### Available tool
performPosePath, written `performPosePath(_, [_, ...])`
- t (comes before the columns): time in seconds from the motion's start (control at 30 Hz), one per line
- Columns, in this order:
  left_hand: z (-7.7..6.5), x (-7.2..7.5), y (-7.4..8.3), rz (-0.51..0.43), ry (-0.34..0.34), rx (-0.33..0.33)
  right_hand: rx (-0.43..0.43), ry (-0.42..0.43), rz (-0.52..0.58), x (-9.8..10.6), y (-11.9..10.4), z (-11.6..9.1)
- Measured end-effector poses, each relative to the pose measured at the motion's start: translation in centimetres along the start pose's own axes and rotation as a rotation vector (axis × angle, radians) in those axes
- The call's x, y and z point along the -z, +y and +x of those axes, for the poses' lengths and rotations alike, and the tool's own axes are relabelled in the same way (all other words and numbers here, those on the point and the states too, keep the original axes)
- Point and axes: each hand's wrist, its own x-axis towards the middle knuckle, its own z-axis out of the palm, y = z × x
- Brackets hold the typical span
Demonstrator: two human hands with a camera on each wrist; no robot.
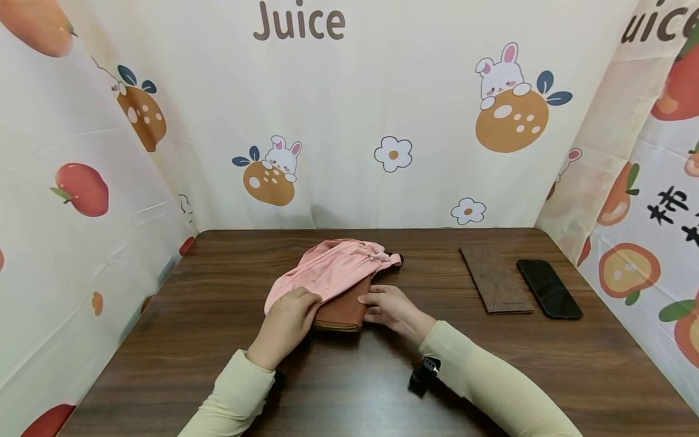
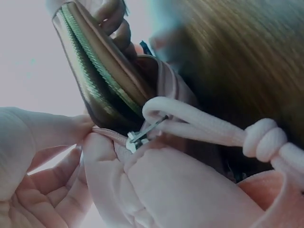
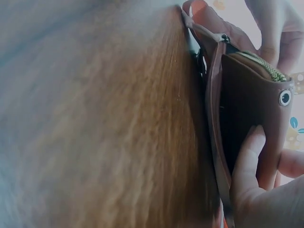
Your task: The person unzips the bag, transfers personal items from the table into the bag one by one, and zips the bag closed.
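Observation:
A pink fabric bag (image 1: 333,267) with a cord lies on the table, its zipped opening spread. A brown zip wallet (image 1: 343,308) sits partly inside that opening, with its near end sticking out. My left hand (image 1: 286,321) pinches the bag's edge between thumb and fingers, beside the wallet. On the other side, my right hand (image 1: 395,311) holds the wallet by its side, thumb on one face. The wallet's gold zip (image 2: 90,66) and the bag's zip pull (image 2: 137,138) show in the left wrist view. The wallet's far end is hidden in the bag.
A flat dark brown folder-like wallet (image 1: 494,280) lies on the right of the wooden table (image 1: 218,340). Beside it is a black phone (image 1: 548,289). Printed curtains (image 1: 349,109) stand behind the table and at both sides.

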Motion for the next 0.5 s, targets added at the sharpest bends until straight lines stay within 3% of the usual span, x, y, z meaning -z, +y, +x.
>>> performPosePath(0.5, [0.3,-0.3,0.6,-0.035,-0.005,-0.004,0.042,0.048,0.026,-1.3,0.4,0.2])
